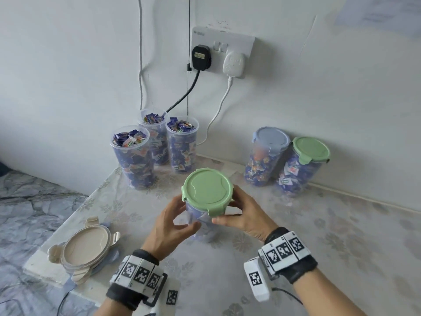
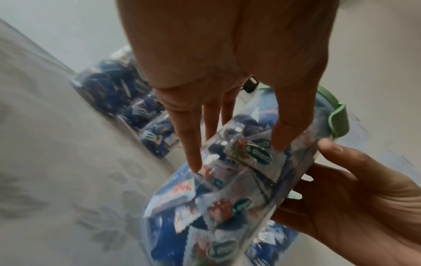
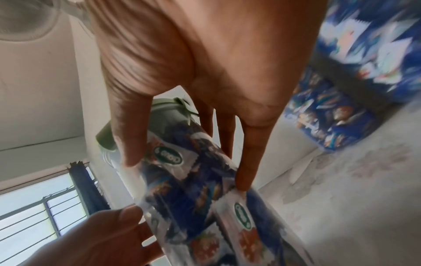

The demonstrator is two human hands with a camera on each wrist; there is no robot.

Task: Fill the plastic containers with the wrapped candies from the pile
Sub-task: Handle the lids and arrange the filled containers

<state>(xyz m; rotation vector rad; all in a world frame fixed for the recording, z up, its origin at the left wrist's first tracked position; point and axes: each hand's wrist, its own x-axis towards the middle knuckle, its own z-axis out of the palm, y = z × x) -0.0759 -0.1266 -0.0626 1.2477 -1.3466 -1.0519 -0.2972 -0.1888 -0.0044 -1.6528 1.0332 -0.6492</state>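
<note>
A: Where is the jar seen?

B: It is held over the middle of the counter, near the front. It is capped by a green lid and packed with wrapped candies.

A: How are the hands placed?

B: The left hand is curled round the jar's left side, thumb in front. The right hand is wrapped round the right side, thumb just under the lid's clip. In both wrist views, fingertips are pressed on the clear wall.

A: Whether the jar's base is set on the counter?

B: That cannot be told.

A: What is found further out?

B: Three open jars filled with candies are grouped at the back left, by the wall. Two lidded jars are leaned at the back right, one with a blue lid, one with a green one. A stack of beige lids is laid at the front left. Two plugs are seated in a wall socket above.
</note>
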